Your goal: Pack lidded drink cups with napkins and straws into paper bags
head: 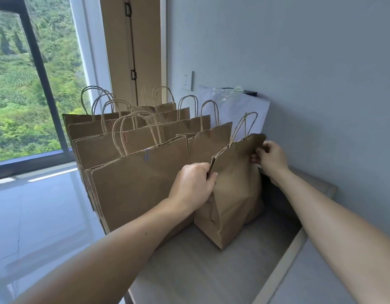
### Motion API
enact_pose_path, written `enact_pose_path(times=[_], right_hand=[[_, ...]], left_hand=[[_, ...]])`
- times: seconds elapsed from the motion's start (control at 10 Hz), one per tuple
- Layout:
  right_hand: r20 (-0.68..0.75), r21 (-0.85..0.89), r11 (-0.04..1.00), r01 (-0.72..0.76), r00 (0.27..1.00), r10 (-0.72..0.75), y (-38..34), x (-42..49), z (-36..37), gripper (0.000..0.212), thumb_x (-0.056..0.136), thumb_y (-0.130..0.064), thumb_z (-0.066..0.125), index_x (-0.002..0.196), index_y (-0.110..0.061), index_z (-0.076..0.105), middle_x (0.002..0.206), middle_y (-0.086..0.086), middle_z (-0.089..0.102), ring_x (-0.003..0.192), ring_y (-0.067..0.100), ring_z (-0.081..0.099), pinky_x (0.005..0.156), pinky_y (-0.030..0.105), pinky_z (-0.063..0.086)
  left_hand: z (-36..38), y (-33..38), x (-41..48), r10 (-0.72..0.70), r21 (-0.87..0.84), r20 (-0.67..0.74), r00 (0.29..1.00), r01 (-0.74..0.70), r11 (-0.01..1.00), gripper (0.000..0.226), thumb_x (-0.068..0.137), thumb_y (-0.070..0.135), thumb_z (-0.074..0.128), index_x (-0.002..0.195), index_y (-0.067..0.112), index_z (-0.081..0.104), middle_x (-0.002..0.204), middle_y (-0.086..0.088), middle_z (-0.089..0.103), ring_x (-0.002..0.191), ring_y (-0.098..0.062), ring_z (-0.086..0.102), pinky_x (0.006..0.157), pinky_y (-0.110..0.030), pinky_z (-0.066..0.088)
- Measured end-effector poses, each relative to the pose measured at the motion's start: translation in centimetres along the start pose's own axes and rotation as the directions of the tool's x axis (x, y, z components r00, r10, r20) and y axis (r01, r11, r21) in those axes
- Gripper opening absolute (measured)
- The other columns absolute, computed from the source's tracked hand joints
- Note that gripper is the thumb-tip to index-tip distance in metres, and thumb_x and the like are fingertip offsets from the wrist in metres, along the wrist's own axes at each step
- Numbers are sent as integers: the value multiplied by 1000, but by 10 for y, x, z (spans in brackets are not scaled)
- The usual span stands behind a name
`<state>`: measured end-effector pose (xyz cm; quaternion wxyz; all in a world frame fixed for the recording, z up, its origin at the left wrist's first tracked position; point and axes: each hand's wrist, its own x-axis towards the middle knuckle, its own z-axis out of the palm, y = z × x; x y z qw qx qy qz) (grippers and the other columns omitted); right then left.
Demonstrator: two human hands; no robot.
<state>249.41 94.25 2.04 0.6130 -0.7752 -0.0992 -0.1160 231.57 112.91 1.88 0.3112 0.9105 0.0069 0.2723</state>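
view: head, single camera
left hand [193,183]: fingers curled tight, thumb and forefinger pinching the near top corner of the paper bag; forearm comes in from lower left
right hand [272,159]: fingertips bunched together, pinching the far top corner of the same bag, close to the wall
paper bag [235,189]: brown, upright on the table, its top edge stretched between the two pinches; top pressed flat shut, body bulging out below the fingers; contents hidden
bag handles [244,126]: twine loops standing up above the top edge, between the pinches, nearer the right fingertips
small clip [236,147]: on the top edge just under the handles, between the two pinches
bag row [139,189]: more brown handled bags standing in rows, left of and beyond the left fingers; nearest one just beside the left knuckles
grey clip [146,155]: on the top edge of that nearest bag, up and left of the left fingers
table [200,270]: grey top, below both hands, carries all the bags
white sheet [251,110]: pale, crinkled plastic on it, leaning on the wall beyond the right fingers
dark object [275,194]: under the right wrist, behind the held bag; cannot tell what
wall socket [188,81]: well above and beyond the fingers
window [18,84]: far left of the left hand, green hillside outside
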Motion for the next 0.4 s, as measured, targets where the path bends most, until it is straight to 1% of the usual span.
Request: enact_pose_path(times=[0.1,0.2,0.3,0.4], right_hand=[[-1,-10,1000,-11,1000,11,-5,-4,-8,20,96,-12,56,116,-10,60,112,10,66,97,28,68,90,52,55],[25,-65,997,-41,999,43,-16,-20,-21,48,94,-25,63,137,-10,49,129,7,59,102,26,66,92,49,55],[67,-162,987,-15,997,26,-21,-44,-34,56,90,-37,67,138,-16,49,135,2,56,115,25,60,99,49,50],[106,-188,981,44,994,-24,-24,-67,-44,56,90,-39,67,138,-16,50,138,3,54,120,25,57,101,48,48]], left_hand=[[0,3,-2,-48,-31,32,998,49,998,30,94,28,60,74,6,59,70,-8,63,76,-32,60,67,-39,50],[-4,9,-5,-146,-54,77,986,150,987,26,91,34,60,83,9,63,80,-4,67,81,-26,63,74,-38,54],[-10,16,-15,-195,-8,101,976,197,980,23,90,42,58,95,19,61,95,4,66,91,-23,61,77,-34,51],[-17,23,-25,-231,96,96,968,222,970,57,92,48,54,140,20,45,133,-2,54,119,-25,53,93,-32,42]])
